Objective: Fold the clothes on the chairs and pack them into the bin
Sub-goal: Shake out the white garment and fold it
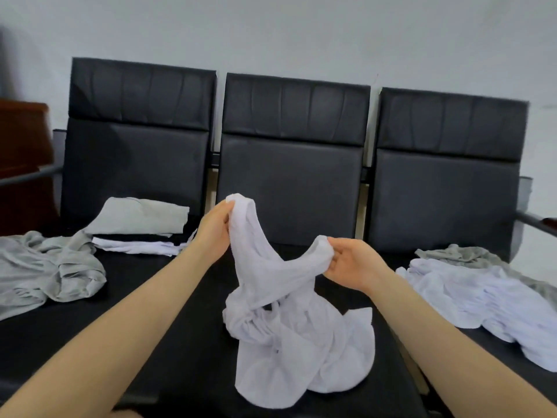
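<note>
Hands pinch white garment (289, 321) above middle chair seat (187, 342): left hand (215, 233) higher, right hand (351, 263) lower.

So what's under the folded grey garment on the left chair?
The folded grey garment lies on a white garment, whose front edge sticks out. How far the white one runs beneath is covered.

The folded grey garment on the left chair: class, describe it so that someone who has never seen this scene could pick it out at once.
Start at the row of three black chairs against the wall and take the left one. On its seat, near the backrest, the folded grey garment lies on top of a flat white garment. Unlike the crumpled grey garment in front of it, it is a neat, flat rectangle.
</note>
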Available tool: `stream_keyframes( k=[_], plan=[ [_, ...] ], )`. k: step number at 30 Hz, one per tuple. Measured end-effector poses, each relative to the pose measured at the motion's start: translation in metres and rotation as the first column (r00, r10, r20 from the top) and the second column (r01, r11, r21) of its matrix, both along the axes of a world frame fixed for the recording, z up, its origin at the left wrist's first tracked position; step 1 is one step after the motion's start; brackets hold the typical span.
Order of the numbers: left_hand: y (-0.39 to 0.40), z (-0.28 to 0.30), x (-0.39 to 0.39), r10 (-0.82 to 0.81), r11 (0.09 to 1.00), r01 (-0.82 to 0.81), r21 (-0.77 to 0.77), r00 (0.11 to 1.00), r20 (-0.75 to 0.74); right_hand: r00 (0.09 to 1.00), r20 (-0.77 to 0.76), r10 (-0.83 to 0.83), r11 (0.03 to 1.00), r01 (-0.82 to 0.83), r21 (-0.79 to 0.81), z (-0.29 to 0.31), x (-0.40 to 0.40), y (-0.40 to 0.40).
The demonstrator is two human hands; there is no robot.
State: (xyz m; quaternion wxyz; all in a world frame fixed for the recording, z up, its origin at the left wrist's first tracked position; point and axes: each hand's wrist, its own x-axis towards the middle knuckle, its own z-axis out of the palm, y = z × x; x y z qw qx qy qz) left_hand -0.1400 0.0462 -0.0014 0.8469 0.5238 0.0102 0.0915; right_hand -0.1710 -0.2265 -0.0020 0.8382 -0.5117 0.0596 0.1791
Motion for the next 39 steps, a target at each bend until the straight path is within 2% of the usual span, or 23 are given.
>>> stream_keyframes(
  k=[4,7,9,11,14,16,19,20,24,27,30,32,35,39],
  plan=[
    [0.015,0.071,0.004,0.107,0.994,-0.102,-0.042,0.983,0.146,0.963,0.221,-0.156,0.971,0.108,0.215,0.078,0.006,-0.012],
    [0.019,0.126,-0.002,0.184,0.982,-0.163,-0.100,0.948,0.258,0.913,0.328,-0.242,0.915,0.102,0.391,0.135,0.011,-0.022],
    [0.013,0.156,-0.013,0.180,0.984,-0.172,-0.052,0.925,0.336,0.863,0.464,-0.200,0.947,0.049,0.317,0.164,0.004,-0.021],
    [0.004,0.180,-0.022,0.183,0.981,-0.195,-0.008,0.905,0.385,0.795,0.601,-0.082,0.994,0.021,0.108,0.181,-0.003,-0.015],
    [-0.011,0.211,-0.038,0.204,0.969,-0.245,0.038,0.875,0.438,0.724,0.686,0.069,0.997,-0.025,-0.074,0.198,-0.020,-0.008],
    [-0.013,0.228,-0.047,0.219,0.956,-0.284,0.075,0.858,0.464,0.736,0.674,0.067,0.997,-0.025,-0.072,0.214,-0.035,-0.007],
    [-0.009,0.257,-0.065,0.262,0.940,-0.336,0.066,0.830,0.493,0.811,0.570,-0.132,0.986,0.166,-0.008,0.251,-0.058,-0.010],
    [-0.006,0.267,-0.071,0.271,0.938,-0.343,0.053,0.820,0.503,0.798,0.574,-0.184,0.977,0.210,0.022,0.266,-0.063,-0.014],
    [-0.004,0.310,-0.101,0.272,0.928,-0.367,0.068,0.788,0.552,0.771,0.535,-0.346,0.914,0.149,0.377,0.317,-0.081,-0.024],
    [-0.013,0.338,-0.125,0.286,0.905,-0.415,0.093,0.755,0.590,0.723,0.564,-0.400,0.852,0.065,0.520,0.343,-0.095,-0.020],
    [-0.024,0.367,-0.145,0.306,0.884,-0.456,0.098,0.725,0.617,0.653,0.676,-0.342,0.876,-0.039,0.480,0.361,-0.116,-0.013],
    [-0.030,0.383,-0.154,0.280,0.889,-0.444,0.113,0.721,0.634,0.576,0.748,-0.330,0.904,-0.034,0.426,0.372,-0.124,-0.011],
    [-0.037,0.395,-0.163,0.264,0.877,-0.456,0.155,0.724,0.637,0.514,0.778,-0.362,0.900,-0.024,0.435,0.381,-0.130,-0.008],
    [-0.035,0.384,-0.155,0.271,0.903,-0.400,0.156,0.813,0.515,0.568,0.714,-0.410,0.894,0.095,0.438,0.364,-0.114,-0.007]
  ],
)
